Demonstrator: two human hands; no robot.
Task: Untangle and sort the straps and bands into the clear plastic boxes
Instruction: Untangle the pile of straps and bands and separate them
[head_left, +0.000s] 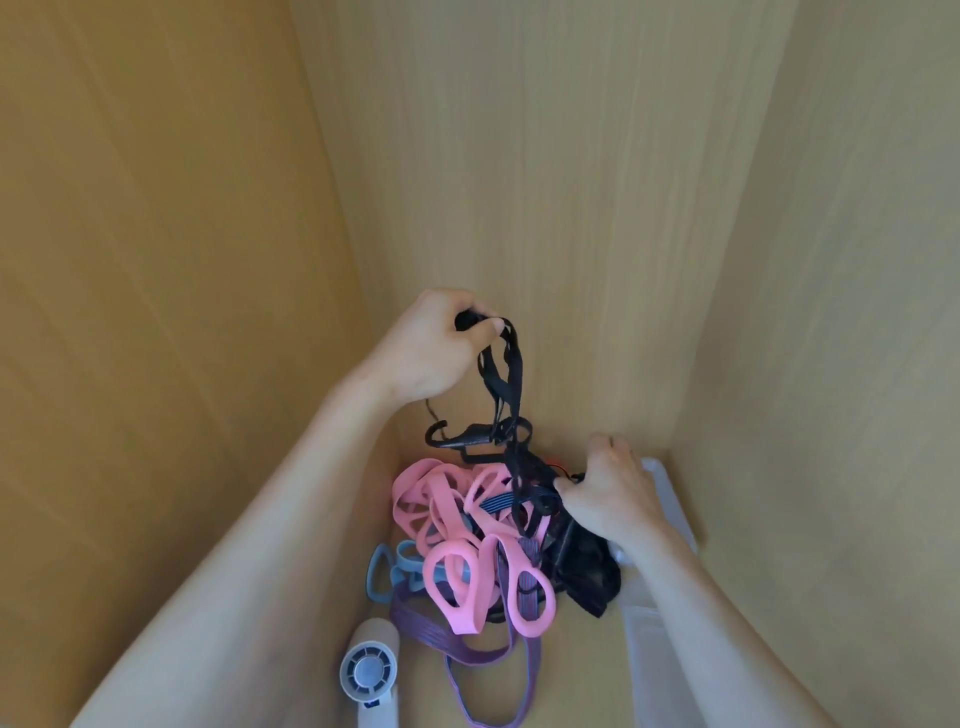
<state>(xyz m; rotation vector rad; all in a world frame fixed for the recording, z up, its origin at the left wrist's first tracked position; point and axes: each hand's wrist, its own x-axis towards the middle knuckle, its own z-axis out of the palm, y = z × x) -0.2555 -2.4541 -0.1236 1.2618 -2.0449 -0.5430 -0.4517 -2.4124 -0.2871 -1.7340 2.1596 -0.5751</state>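
A: Hands, quick. What's the left hand (436, 353) doing?

B: From my end it's raised against the wooden back panel (571, 208), fingers curled tight round the top end of a black strap (503, 374). The strap hangs down from the fist in twisted loops into the pile.

A: Right hand (608, 493)?

B: Low, on the right edge of the pile. Its thumb lies against the black strap where it meets the heap. The fingers bend over the far side with the tips hidden, so I cannot tell whether it's clamped or only pressing.

A: Where's the tangle?

B: On the shelf floor between the forearms. Pink bands (452, 499) are on top in the middle. A blue band (382, 571) pokes out at the left, and a purple strap (467, 649) trails toward me. A black hook (457, 439) sits at the back, just under the left wrist. A dark fabric piece (582, 566) lies under the right wrist.

A: Boxes?

B: A clear plastic box (670, 493) is at the right wall, partly behind the right hand and arm. I can't see inside it.

A: Anything else?

B: A white handheld fan (371, 670) lies near the left forearm, apart from the bands.
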